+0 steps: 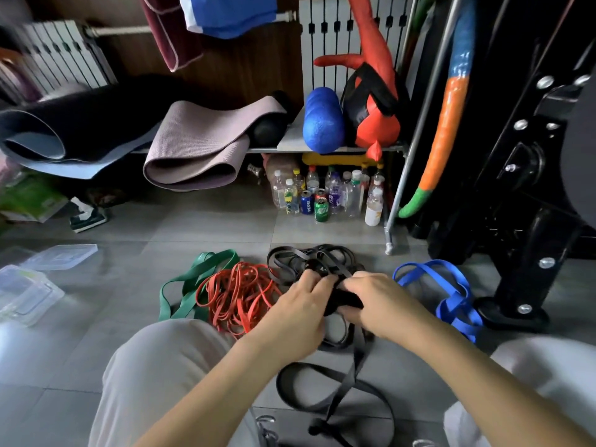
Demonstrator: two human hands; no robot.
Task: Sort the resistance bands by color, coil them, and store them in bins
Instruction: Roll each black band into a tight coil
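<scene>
We've got our left hand (295, 306) and right hand (379, 301) both gripping the rolled-up black resistance band (346, 303), red bands (238, 293) piled just beside them.

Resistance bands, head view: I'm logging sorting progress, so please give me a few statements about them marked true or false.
1. The left hand and right hand both grip a partly coiled black band. True.
2. The red bands lie inside one of the clear bins. False: they are piled on the floor, apart from the bins.
3. The blue band lies to the right of the hands. True.
4. The green band hangs from the rack. False: it lies on the floor beside the red bands.
</scene>
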